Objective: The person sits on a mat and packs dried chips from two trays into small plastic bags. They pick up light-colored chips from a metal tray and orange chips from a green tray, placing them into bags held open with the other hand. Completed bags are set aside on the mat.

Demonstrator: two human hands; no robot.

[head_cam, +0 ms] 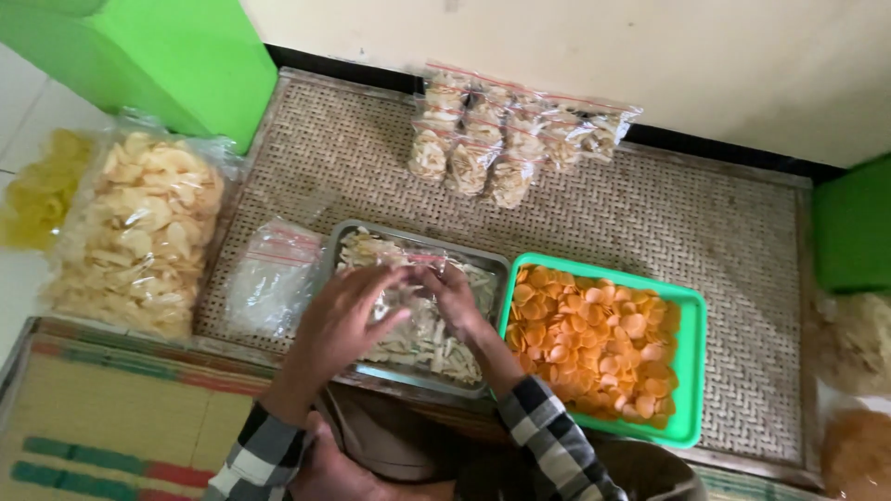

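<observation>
Both hands meet over the metal tray (334, 243) of pale crackers, holding a small clear plastic bag (408, 295) between them. The left hand (342, 320) has its fingers half curled, pinching the bag's near edge; the right hand (453, 297) grips the far edge with fingers closed on the film, though the exact pinch is blurred by motion. The bag looks very light, thin and slippery, and it collapses unless held open at the mouth, so the top rim by the red seal strip is likely the best place to take hold. The crackers inside seem dry and brittle, so a hard squeeze could probably crush them

How full the bag is cannot be made out; the film blends with the crackers beneath. A stack of empty bags (271, 274) lies just left of the tray, a green tray (694, 371) of orange chips just right. About 9 filled packets (506, 139) sit by the wall, their count uncertain. The big sack (139, 232) at left is partly cut off
</observation>
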